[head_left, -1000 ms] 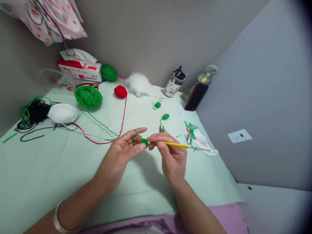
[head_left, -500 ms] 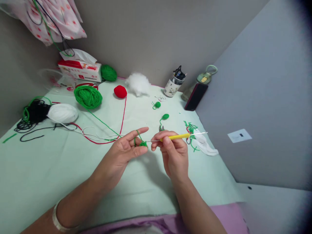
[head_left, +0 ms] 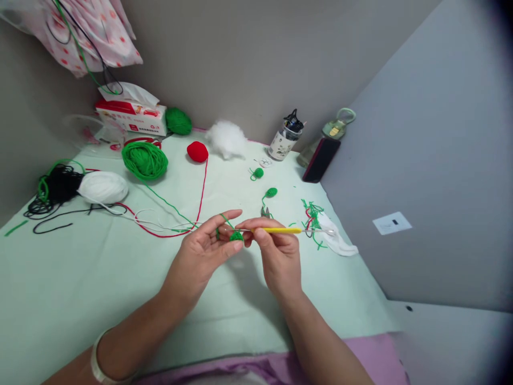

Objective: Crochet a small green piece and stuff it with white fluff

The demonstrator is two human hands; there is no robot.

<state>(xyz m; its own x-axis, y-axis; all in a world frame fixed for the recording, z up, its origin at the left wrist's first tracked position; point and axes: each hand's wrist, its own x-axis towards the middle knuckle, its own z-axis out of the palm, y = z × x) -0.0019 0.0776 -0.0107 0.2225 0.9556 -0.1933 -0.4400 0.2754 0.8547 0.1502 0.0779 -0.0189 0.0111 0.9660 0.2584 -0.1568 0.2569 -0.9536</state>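
My left hand [head_left: 204,251] pinches a small green crocheted piece [head_left: 236,236] between thumb and fingers, with green yarn looped over the index finger. That strand runs back to a loose green yarn ball [head_left: 145,159] on the pale green table cover [head_left: 80,283]. My right hand [head_left: 276,254] grips a yellow-handled crochet hook [head_left: 280,230], its metal tip pushed into the green piece. The hook lies nearly level, its tail pointing right.
On the table lie a white yarn ball [head_left: 103,186], black yarn [head_left: 60,183], a red ball [head_left: 197,151], white stuffing [head_left: 227,138], two small green crocheted bits [head_left: 271,192], yarn scraps [head_left: 315,216], a tissue box [head_left: 132,117], a jar [head_left: 284,140] and a phone [head_left: 319,159]. Walls close in behind and right.
The hook was drawn back with its tail raised half a second ago; now it has pushed into the green piece again and lies level. My left hand has barely shifted.
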